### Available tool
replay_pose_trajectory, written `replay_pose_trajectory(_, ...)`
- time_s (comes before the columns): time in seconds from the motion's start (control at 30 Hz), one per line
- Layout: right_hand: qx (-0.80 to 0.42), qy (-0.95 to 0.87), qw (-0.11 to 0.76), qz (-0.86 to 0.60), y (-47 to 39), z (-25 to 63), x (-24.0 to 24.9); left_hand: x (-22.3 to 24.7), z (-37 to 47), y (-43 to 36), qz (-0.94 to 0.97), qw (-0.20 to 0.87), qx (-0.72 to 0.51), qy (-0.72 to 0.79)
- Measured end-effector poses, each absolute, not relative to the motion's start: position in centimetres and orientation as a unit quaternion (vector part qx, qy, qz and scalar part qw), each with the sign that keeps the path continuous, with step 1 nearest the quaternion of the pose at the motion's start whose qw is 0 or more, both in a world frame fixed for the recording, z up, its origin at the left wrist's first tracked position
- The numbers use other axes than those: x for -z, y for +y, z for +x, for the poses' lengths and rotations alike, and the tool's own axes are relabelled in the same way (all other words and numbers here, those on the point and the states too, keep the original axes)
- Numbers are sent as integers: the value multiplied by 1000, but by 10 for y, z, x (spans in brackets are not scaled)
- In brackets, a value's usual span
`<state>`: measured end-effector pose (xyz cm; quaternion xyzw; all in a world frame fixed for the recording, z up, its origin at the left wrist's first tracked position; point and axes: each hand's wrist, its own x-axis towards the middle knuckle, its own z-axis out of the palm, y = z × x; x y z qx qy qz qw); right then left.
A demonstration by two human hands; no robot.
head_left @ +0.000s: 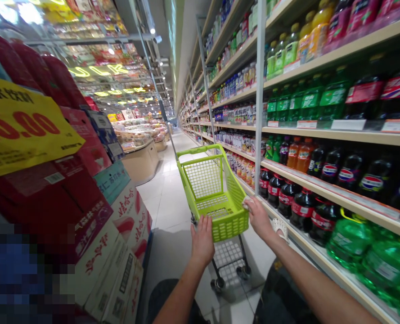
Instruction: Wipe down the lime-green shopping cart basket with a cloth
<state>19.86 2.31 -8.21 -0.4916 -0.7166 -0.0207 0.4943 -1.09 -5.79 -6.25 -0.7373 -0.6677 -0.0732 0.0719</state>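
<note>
A small lime-green shopping cart (225,229) stands in front of me, its mesh basket holding nothing I can see. My left hand (203,238) grips the near left corner of the basket, fingers over the rim. At the right rim, my right hand (257,216) pinches a crumpled white wipe (248,202) against the green plastic. Part of the wipe is hidden by the fingers. A thin grey pole (162,110) rises from the cart's far left corner.
Shelves of bottled drinks (334,96) line the right side. Stacked drink cartons (119,229) and a yellow price sign (24,126) flank the left. Tiled floor (168,193) runs ahead past display bins (137,162). A white perforated shoe (280,228) shows beside the right shelf.
</note>
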Motion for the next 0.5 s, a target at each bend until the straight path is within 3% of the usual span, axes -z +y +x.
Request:
replay_pose_trajectory(0.23, 6, -821, 435, -369, -4, 120, 80, 60, -13, -59, -738, 74, 68, -667)
replay_pose_trajectory(0.5, 36, -718, 488, -494, 18, 175, 79, 65, -17, -58, -729, 82, 79, -674)
